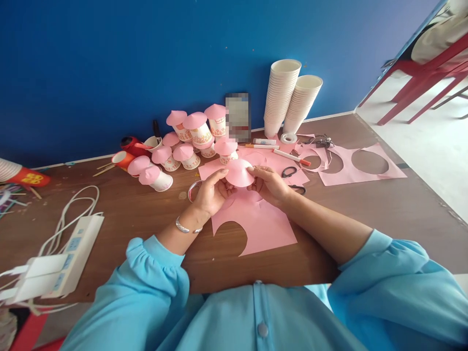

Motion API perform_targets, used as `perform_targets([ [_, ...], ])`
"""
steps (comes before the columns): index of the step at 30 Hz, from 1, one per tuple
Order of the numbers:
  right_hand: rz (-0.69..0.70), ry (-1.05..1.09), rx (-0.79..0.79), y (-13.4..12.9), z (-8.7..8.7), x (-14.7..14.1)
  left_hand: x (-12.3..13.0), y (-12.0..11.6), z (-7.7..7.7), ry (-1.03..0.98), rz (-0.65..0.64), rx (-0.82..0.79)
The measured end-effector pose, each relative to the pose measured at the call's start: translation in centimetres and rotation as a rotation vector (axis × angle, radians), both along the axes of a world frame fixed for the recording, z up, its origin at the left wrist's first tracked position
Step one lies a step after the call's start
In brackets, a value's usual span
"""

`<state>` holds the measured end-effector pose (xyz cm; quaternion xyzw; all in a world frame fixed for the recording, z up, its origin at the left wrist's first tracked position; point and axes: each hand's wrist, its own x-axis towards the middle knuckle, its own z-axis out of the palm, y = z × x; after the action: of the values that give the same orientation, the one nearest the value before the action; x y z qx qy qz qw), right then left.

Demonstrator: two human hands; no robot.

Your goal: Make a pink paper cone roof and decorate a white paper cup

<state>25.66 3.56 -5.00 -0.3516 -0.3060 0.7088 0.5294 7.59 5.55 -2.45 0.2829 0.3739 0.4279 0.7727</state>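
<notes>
A shallow pink paper cone (240, 174) is held up between my two hands, above the desk. My left hand (212, 190) grips its left edge, with the thumb on top and the fingers beneath. On the opposite side my right hand (269, 184) pinches the right edge between thumb and fingers. Under the hands lies a pink paper sheet (270, 229) with a round piece cut from its lower edge. Scissors with black handles (289, 172) lie just right of the cone, partly covered by my right hand. Beyond it stands a white cup with a pink cone top (227, 152).
Several decorated cups with pink cone tops (195, 127) stand at the back left. Two tall paper cup stacks (282, 95) lean near the blue wall, beside a tape roll (288, 138) and markers (292, 157). A power strip (78, 253) with cables lies at left.
</notes>
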Motion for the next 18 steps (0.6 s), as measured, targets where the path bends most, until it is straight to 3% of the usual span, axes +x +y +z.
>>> perform_targets([
  [8, 0.059, 0.029, -0.042, -0.3, -0.1, -0.2, -1.1, 0.1, -0.6, 0.094, 0.005, 0.133],
  [14, 0.059, -0.083, -0.041, -0.4, -0.3, 0.3, -1.5, 0.0, -1.4, 0.163, -0.011, 0.207],
  [18, 0.118, -0.131, 0.031, -0.7, -0.2, -0.1, -1.2, -0.1, -1.5, 0.222, 0.09, 0.28],
])
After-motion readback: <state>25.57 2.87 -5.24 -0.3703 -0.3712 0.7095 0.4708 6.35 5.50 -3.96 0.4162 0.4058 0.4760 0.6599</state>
